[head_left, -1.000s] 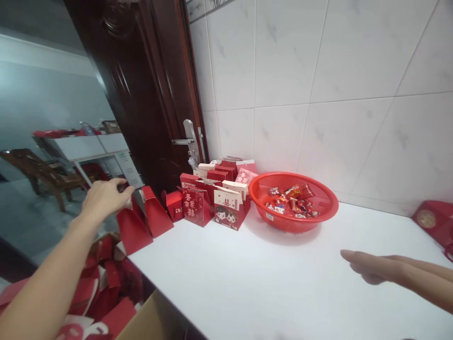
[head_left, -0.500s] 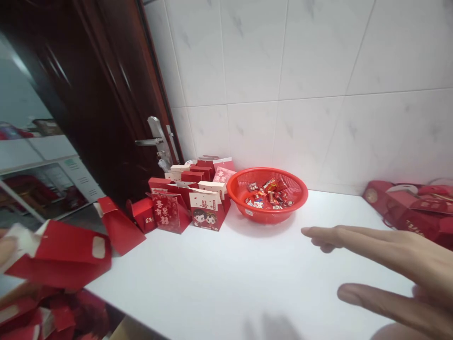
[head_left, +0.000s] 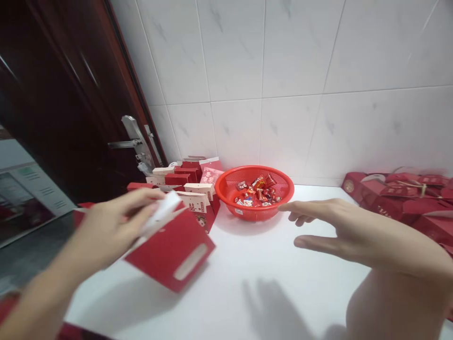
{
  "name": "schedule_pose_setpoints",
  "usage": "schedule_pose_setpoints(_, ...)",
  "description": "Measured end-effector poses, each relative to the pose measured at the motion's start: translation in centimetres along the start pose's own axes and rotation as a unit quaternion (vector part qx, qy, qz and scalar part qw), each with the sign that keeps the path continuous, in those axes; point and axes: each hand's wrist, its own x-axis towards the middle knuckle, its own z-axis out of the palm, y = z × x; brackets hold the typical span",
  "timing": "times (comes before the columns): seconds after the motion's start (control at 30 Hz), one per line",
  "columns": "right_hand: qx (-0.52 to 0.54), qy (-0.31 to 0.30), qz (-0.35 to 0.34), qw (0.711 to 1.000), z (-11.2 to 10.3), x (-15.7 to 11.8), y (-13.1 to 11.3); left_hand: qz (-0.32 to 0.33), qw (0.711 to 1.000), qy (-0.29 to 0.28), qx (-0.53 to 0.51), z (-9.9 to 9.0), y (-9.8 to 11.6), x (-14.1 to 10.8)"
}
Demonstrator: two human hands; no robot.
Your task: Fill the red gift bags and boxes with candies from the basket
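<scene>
Red box [head_left: 171, 245], gripped by blurred left hand [head_left: 113, 226], partly hides cartons [head_left: 199, 189] behind; right hand [head_left: 357, 233] hangs open.

The red box [head_left: 173, 248] tilts over the white table [head_left: 244, 259].

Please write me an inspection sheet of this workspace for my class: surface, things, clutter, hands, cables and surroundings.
Surface: smooth white tabletop, shadows across it.
Things: red card box with a pale oval patch, tilted; red perforated plastic basket holding small wrapped sweets; cluster of red, cream and pink card boxes left of it.
Clutter: heap of red card items at the right; contents unclear.
Hands: left hand grips the red card box by its pale top; right hand open, fingers apart; contact with the basket cannot be told.
Cables: nothing seen.
Surroundings: white tiled wall behind; dark brown door with silver metal handle at left.
</scene>
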Motion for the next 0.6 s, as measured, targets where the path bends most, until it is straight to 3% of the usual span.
schedule_pose_setpoints(0.07,0.012,-0.011,0.024,1.0,0.1,0.3,0.3,0.064,0.991,-0.079,-0.087,2.9,3.6,1.5)
schedule_pose_setpoints(0.17,0.035,-0.026,0.043,0.998,0.0,1.1,0.3,0.191,0.959,-0.144,-0.153,6.5,7.8,3.3)
schedule_pose_setpoints(0.33,0.067,-0.056,0.033,0.996,0.0,3.1,0.3,0.332,0.906,-0.205,-0.167,10.0,11.1,5.0)
schedule_pose_setpoints(0.43,0.071,-0.073,0.025,0.994,0.3,4.4,0.7,0.358,0.88,-0.246,-0.192,11.0,12.2,5.2)
schedule_pose_setpoints(0.6,0.075,-0.069,0.04,0.994,1.0,5.8,1.5,0.304,0.852,-0.313,-0.289,12.3,12.8,4.9)
